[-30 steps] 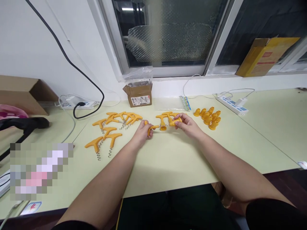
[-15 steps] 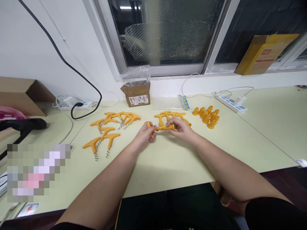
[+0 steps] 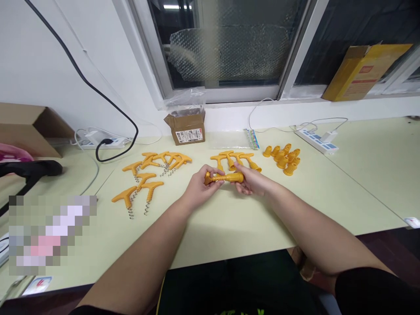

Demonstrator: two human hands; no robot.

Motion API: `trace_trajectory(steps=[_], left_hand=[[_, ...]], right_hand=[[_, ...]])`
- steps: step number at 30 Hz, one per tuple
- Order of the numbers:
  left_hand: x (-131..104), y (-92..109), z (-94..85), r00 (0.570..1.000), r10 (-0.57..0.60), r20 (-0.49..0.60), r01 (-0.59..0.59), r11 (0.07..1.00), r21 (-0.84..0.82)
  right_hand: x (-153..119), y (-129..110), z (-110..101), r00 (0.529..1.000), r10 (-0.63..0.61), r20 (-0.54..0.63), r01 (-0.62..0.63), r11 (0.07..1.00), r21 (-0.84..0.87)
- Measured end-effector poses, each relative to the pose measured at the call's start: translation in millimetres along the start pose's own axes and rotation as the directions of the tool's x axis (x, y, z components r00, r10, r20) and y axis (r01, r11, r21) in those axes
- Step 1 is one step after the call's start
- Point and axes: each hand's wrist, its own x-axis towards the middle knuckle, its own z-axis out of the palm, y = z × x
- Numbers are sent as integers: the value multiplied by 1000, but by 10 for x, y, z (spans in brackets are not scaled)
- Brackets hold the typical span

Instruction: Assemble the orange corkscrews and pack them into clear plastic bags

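Note:
A yellow corkscrew with a yellow sleeve over its screw (image 3: pixel 231 177) lies sideways between my hands. My left hand (image 3: pixel 202 186) is closed on its handle end. My right hand (image 3: pixel 251 180) is at the wide end of the sleeve, thumb above and fingers curled below it. Just behind, several sleeved yellow corkscrews (image 3: pixel 229 158) lie in a row. Several corkscrews with bare metal spirals (image 3: pixel 151 189) are spread out on the left. Loose yellow sleeves (image 3: pixel 281 160) stand grouped on the right.
On the pale green table (image 3: pixel 229 236), a small cardboard box (image 3: pixel 189 131) and a clear plastic bag (image 3: pixel 228 140) are by the wall. Power strips (image 3: pixel 316 140) lie at the back right and back left. A black cable (image 3: pixel 82 74) hangs at the left.
The held corkscrew's handle has turned, and the piece is slightly further right. My right hand's fingers have moved from on top of the sleeve to below its wide end.

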Motion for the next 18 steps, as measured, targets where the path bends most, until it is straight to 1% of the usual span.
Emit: trace_trajectory(steps=[1,2,3,5,6,7,8,10,12,14,16,17,18], left_hand=[[4,0,-11,1000,5,-5,-5,1000,-2],[12,-3,-24,1000,9,-17,-9,1000,-2],[22,-8,-37,999,9,-32,-9,1000,0],[45,-21,-59,998,-3,-60,2,1000,-13],[55,-25,-67,998,-12,-69,10,999,-32],[62,-27,-71,997,-22,-73,17,998,-57],[66,-27,-73,997,-29,-75,23,996,-83],[64,-18,-71,997,-33,-74,25,993,-114],[50,-7,-68,998,-27,-63,20,993,-113],[34,1,-69,999,-18,-45,13,995,-94],[29,-2,-74,1000,-15,-23,13,996,-83],[33,-8,-78,1000,-17,-15,15,996,-90],[42,-18,-83,1000,-21,-9,20,994,-107]], right_hand=[[-17,-11,-25,998,-51,26,50,999,17],[-34,-19,-51,990,-137,41,137,990,21],[-47,-24,-75,969,-242,47,242,970,11],[-56,-24,-113,903,-427,44,429,902,-43],[-52,-20,-125,875,-482,39,484,873,-65],[-43,-16,-132,860,-510,32,511,857,-73],[-30,-14,-133,858,-514,22,514,855,-69],[-5,-16,-120,882,-472,10,472,881,-39],[9,-26,-91,928,-374,-5,374,928,7],[4,-38,-53,970,-239,-33,241,969,55],[-19,-48,-21,991,-127,-39,130,988,81],[-35,-53,-10,994,-103,-30,106,991,86],[-50,-58,-5,994,-106,-18,108,990,89]])
